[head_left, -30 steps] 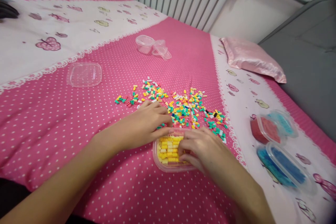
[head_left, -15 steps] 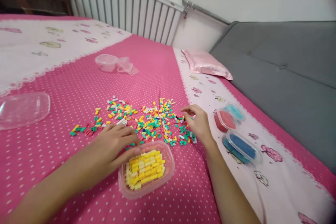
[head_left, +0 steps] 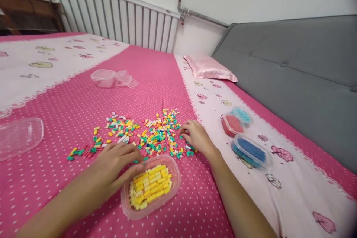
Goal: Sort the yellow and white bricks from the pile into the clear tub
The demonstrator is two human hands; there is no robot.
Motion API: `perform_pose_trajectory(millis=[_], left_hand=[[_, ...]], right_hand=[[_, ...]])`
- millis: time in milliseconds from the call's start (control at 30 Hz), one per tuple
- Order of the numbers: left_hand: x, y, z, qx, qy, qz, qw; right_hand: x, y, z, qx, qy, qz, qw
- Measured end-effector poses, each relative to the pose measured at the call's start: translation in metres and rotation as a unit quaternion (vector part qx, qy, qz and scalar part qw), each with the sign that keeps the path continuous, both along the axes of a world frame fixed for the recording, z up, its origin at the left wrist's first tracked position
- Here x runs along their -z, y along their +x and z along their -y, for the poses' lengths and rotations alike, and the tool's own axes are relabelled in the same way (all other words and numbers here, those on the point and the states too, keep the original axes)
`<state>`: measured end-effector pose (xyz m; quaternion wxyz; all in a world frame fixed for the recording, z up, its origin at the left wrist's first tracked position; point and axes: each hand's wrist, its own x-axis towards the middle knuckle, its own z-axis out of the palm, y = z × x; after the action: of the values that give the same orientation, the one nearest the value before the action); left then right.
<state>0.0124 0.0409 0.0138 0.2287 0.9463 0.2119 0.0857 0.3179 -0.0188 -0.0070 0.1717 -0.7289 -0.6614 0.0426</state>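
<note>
On the bed (head_left: 156,95), well in from its edge at the headboard (head_left: 295,55), a mixed-colour pile (head_left: 158,135) is left loose. The box (head_left: 174,169) is set beside it, away from the bed's far edge. Nearer the headboard edge, the red tub (head_left: 233,124), blue tub (head_left: 251,150) and light-blue tub (head_left: 241,114) look already filled. The hands are apart: the box's rim is touched by the left hand (head_left: 119,160), the pile's headboard-side fringe is reached by the right hand (head_left: 196,135); whether anything is pinched cannot be told. Yellow blocks (head_left: 152,184) are laid in rows in the box; more are left in the pile.
</note>
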Motion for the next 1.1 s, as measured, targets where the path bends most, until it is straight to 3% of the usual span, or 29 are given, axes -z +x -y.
perform_pose_trajectory(millis=[333,533,867,1100], left_hand=[[0.003,0.0,-0.001,-0.011,-0.005,-0.003,1.0],[-0.001,0.0,0.002,-0.008,-0.016,-0.012,1.0],[0.0,0.0,0.003,-0.016,-0.009,-0.015,1.0],[0.0,0.001,0.004,-0.02,-0.012,-0.017,1.0]], right_hand=[[0.002,0.01,-0.003,0.06,0.018,-0.067,0.996],[0.006,0.019,-0.001,0.098,0.054,-0.05,0.992],[0.007,-0.018,-0.006,-0.028,0.061,-0.034,0.997],[0.008,-0.02,-0.008,-0.021,0.077,-0.071,0.994]])
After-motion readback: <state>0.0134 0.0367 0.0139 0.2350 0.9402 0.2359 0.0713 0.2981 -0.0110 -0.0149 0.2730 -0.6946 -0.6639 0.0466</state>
